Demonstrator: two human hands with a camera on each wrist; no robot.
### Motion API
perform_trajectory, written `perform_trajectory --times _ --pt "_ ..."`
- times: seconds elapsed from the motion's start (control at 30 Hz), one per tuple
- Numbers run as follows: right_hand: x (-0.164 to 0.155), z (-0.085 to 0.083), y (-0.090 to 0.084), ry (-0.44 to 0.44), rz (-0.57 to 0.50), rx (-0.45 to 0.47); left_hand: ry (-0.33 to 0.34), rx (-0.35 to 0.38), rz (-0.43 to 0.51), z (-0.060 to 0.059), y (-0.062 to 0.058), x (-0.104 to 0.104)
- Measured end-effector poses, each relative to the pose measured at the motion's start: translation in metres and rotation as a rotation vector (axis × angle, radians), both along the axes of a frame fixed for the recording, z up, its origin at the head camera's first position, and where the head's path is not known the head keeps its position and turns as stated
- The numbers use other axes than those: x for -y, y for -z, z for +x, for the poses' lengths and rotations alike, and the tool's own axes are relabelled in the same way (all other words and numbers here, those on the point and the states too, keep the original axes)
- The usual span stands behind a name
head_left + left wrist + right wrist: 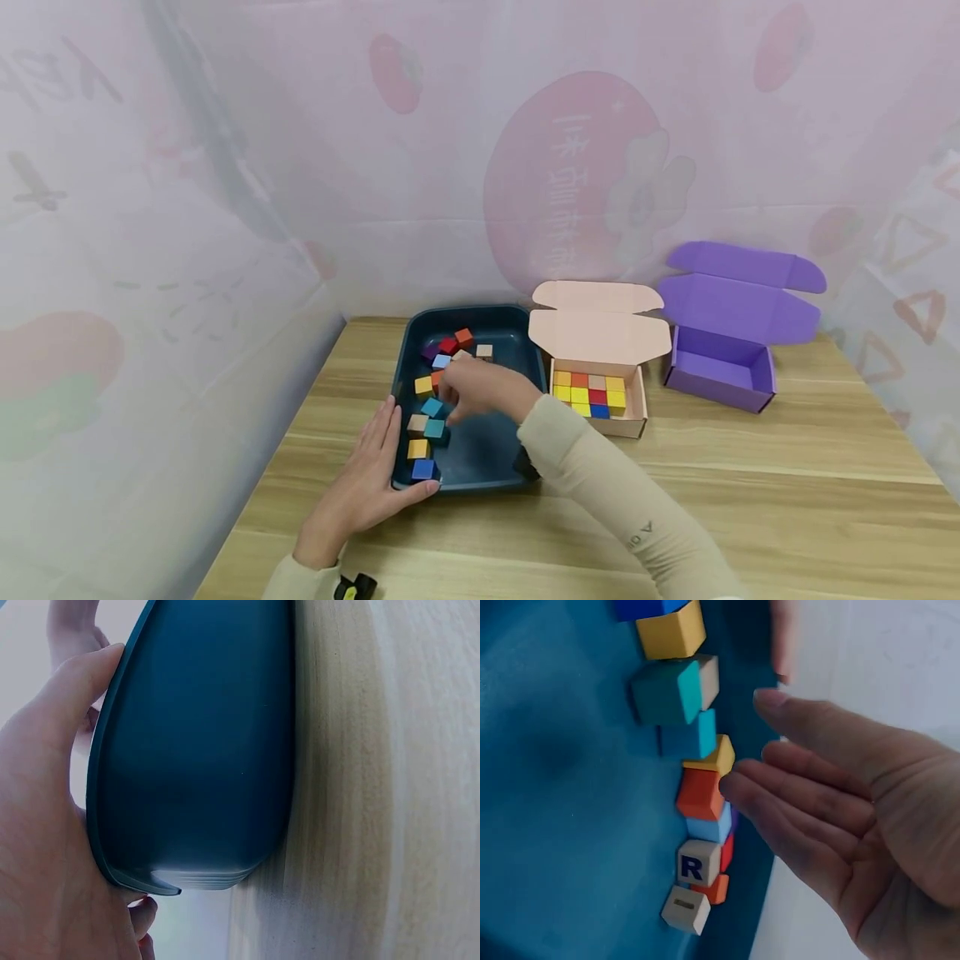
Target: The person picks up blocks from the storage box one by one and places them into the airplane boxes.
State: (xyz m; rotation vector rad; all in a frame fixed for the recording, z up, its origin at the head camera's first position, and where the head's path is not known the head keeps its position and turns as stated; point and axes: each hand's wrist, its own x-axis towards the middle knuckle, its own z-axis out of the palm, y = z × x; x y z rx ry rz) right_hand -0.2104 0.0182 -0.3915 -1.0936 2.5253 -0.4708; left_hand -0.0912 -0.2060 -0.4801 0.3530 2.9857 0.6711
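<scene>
Wooden table (750, 467), left hand (367, 483) steadying blue tray (487, 467), right hand (480, 392) touching orange cube (700, 793)

Teal tray (480, 458), pink box (600, 333), purple box (720, 367)

We see a smooth, faintly glossy dark-teal plastic tray (202, 750) under the left hand (363, 483), matt painted wooden cubes (699, 793) by the right hand (855, 825), a matt wood-grain surface (750, 475), and matt cardboard boxes (600, 400).
</scene>
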Motion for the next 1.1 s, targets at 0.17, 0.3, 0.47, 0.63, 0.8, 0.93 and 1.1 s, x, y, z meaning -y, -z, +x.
perform_trajectory --times 0.17,0.3,0.47,0.63,0.8,0.93,1.1 --pt "0.022 -0.007 0.009 -0.048 0.089 -0.01 -0.001 0.004 0.017 0.0 0.0 0.0" --pt "0.036 -0.007 0.016 -0.059 0.182 -0.075 0.007 -0.006 0.028 0.0 0.0 0.001" --pt "0.046 -0.007 0.026 -0.048 0.289 -0.158 0.016 -0.011 0.015 0.0 0.001 0.001" --pt "0.049 -0.008 0.031 -0.051 0.308 -0.159 0.019 -0.017 0.021 0.001 0.001 0.0" --pt "0.043 -0.01 0.031 -0.031 0.267 -0.106 0.019 -0.028 0.032 0.0 0.001 -0.001" --pt "0.032 -0.012 0.028 0.005 0.209 -0.032 0.014 -0.028 0.019 0.0 0.0 -0.001" --pt "0.014 -0.015 0.017 0.028 0.157 -0.005 0.002 -0.02 0.003 0.001 -0.001 -0.002"
